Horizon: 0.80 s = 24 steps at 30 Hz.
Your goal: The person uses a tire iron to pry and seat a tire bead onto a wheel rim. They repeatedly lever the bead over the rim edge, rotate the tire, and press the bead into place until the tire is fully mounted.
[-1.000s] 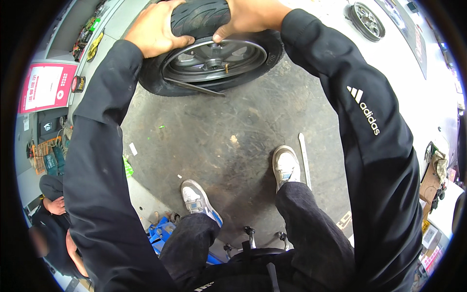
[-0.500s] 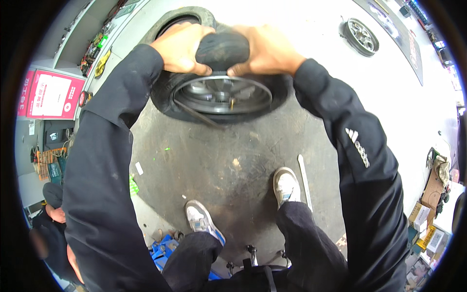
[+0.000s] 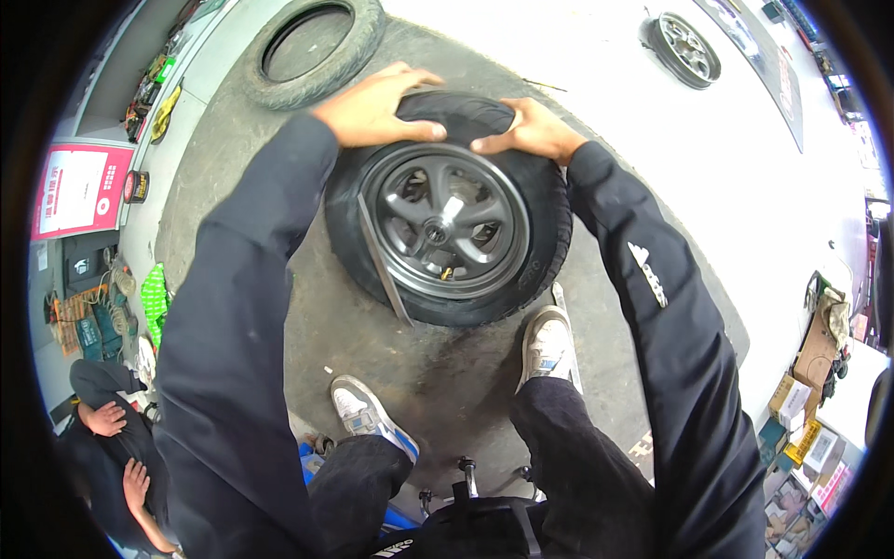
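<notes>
A small black tyre on a dark grey spoked rim lies on the stained floor in front of my feet. My left hand presses flat on the far upper edge of the tyre, fingers spread over the rubber. My right hand pushes down on the same far edge, just to the right, fingers bent over the bead. A flat metal tyre lever is wedged between the rim and tyre on the left side. My right shoe touches the tyre's near edge.
A loose black tyre lies on the floor behind. Another wheel lies far right. A person crouches at lower left. A pink sign and tools stand on the left; boxes pile up at the right.
The wheel now appears closer to my feet and more fully in view. Both hands have stayed on the far edge, pressing the tyre down onto the rim.
</notes>
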Motion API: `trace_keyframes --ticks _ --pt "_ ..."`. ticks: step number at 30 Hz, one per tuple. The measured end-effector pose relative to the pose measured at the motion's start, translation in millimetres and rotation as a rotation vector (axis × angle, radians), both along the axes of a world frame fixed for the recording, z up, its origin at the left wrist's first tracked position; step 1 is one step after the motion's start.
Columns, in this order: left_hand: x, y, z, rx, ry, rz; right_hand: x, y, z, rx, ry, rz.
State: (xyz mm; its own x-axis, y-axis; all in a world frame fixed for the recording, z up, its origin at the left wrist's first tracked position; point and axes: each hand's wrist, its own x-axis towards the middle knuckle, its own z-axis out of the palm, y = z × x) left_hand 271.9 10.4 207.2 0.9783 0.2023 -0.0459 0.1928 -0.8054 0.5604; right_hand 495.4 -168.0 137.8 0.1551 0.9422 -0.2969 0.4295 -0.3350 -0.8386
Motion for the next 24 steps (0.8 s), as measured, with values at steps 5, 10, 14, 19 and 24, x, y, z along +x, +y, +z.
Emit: trace_keyframes --ticks 5,10,14,19,24 --pt "-104 -15 -69 0.103 0.111 0.455 42 -28 -63 -0.271 0.244 -0.234" --pt "-154 -71 -149 -0.369 0.256 0.708 51 -62 -82 -0.229 -0.305 -0.173" --pt "-160 -95 -175 -0.575 -0.036 0.858 32 -63 -83 -0.258 -0.213 -0.2" --pt "-125 -89 -168 -0.308 0.073 0.82 24 -98 -105 -0.323 -0.498 -0.352" --pt "-117 -78 -146 -0.256 0.126 0.754 -5 -126 -111 -0.376 -0.512 -0.416"
